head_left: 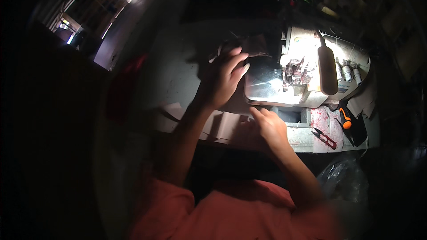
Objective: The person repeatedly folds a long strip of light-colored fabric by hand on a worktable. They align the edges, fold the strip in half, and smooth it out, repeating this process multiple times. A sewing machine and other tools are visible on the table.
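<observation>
Head view, dim all round, lit only at the sewing machine (307, 69). Left hand (222, 78) raised over the grey table (178, 75), fingers spread and slightly curled, fingertips resting on a dark piece of fabric (255, 46) just left of the machine; whether pinched or merely pressed, cannot tell. Right hand (269, 126) lower, at the near edge of the table, fingers extended and close together, index tip touching the front edge of the shiny machine bed (264, 84); nothing seen gripped in it. Fabric lying behind and above the left hand, reaching toward the needle area (bright glare there, detail lost). Pale flat pieces, card or cloth (222, 124), lying along the table's near edge between the two forearms. Right of the machine: a small red thread snip (325, 138) on a red-stained patch of tabletop, and an orange-and-black handled tool (346, 120) just beyond it. Thread cones (347, 72) upright at the machine's right side. Crumpled clear plastic bag (340, 173) below the table, near the right forearm. Orange-red sleeves (231, 209) at the lower edge.
</observation>
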### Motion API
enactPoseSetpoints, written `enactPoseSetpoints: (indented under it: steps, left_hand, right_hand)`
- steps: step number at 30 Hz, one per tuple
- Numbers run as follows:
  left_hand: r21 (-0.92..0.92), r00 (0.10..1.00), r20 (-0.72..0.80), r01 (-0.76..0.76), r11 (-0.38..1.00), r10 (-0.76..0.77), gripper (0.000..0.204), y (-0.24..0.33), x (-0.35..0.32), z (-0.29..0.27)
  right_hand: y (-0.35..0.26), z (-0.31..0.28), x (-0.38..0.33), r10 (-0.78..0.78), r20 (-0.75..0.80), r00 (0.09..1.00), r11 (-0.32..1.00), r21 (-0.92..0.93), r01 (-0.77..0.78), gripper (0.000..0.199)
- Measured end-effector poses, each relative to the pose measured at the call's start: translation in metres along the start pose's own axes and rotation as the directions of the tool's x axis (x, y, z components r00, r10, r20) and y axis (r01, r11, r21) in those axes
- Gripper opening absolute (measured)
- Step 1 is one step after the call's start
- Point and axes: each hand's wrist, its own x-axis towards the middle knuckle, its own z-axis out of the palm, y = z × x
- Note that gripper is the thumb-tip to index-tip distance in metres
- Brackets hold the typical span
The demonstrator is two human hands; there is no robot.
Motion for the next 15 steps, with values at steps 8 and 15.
enactPoseSetpoints:
  steps: [8, 15]
  left_hand:
    - [-0.538, 0.579, 0.732, 0.815, 0.217, -0.360, 0.026, 0.084, -0.150, -0.035]
    - [-0.976, 0.577, 0.048, -0.145, -0.160, -0.815, 0.050, 0.011, -0.133, -0.040]
  right_hand:
    - [-0.033, -0.023, -0.008, -0.223, -0.215, 0.951, 0.935, 0.227, 0.271, 0.010]
    - [-0.008, -0.068, -0.069, 0.308, 0.186, 0.933, 0.510, 0.796, -0.327, 0.009]
